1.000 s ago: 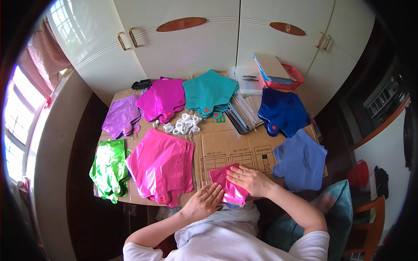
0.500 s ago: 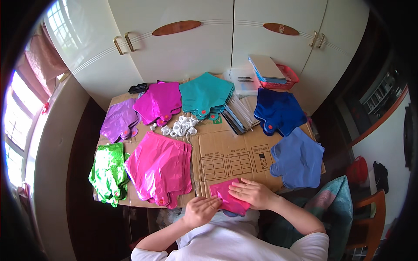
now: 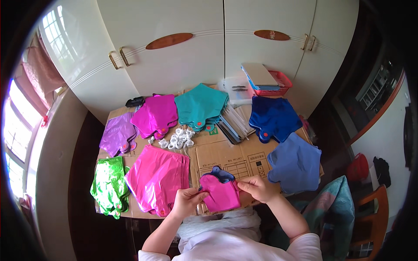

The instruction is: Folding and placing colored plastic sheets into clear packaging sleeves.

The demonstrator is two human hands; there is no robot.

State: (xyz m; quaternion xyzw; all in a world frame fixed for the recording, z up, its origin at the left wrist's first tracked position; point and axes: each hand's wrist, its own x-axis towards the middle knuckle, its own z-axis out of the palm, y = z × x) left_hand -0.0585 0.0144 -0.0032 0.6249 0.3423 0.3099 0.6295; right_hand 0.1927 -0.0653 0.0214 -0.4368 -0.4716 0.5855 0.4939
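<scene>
My left hand (image 3: 188, 200) and my right hand (image 3: 257, 188) hold a folded pink foil balloon (image 3: 220, 194) between them at the near edge of the table, one hand on each side. A blue foil piece (image 3: 220, 174) peeks out behind the balloon's top edge. Flattened cardboard (image 3: 235, 152) covers the table under them. A stack of hot pink foil balloons (image 3: 159, 176) lies just left of my left hand.
Piles of foil balloons lie around the table: green (image 3: 109, 185), purple (image 3: 117, 135), magenta (image 3: 155, 114), teal (image 3: 201, 104), dark blue (image 3: 273, 116), pale blue (image 3: 296, 163). White plastic clips (image 3: 178, 138) sit mid-table. A red basket (image 3: 271, 82) stands by white cupboards (image 3: 224, 43).
Both hands have come together on the pink balloon and lifted it upright from lying flat; the left hand, earlier resting low and apart, now grips its left edge.
</scene>
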